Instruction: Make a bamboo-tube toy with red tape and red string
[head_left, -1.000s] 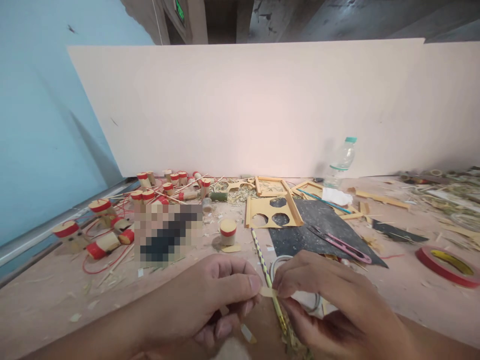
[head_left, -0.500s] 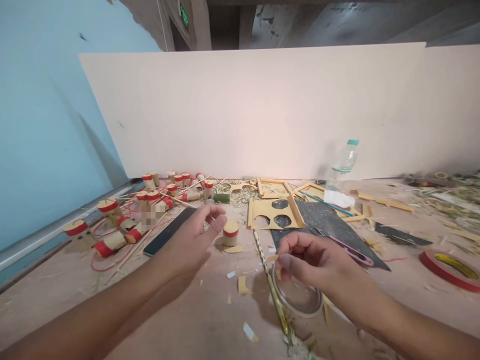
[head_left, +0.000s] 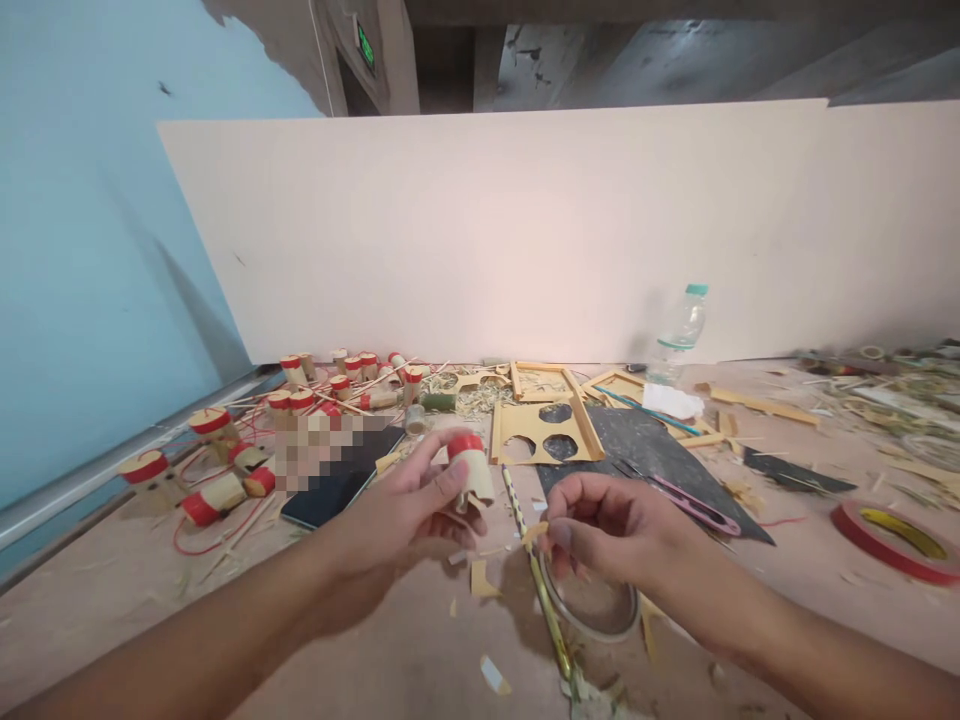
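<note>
Left hand (head_left: pixel 409 510) grips red-topped bamboo cylinder (head_left: pixel 471 468) — right hand (head_left: pixel 600 525) pinches tape scrap (head_left: pixel 534 532) just beside.

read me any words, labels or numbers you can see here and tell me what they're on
Green lit sign above the doorway: glowing marks, too small to read.
Water bottle: label too blurred to read.
Red tape roll: no print visible.
Red-capped bamboo cylinder in the left hand: no text.
</note>
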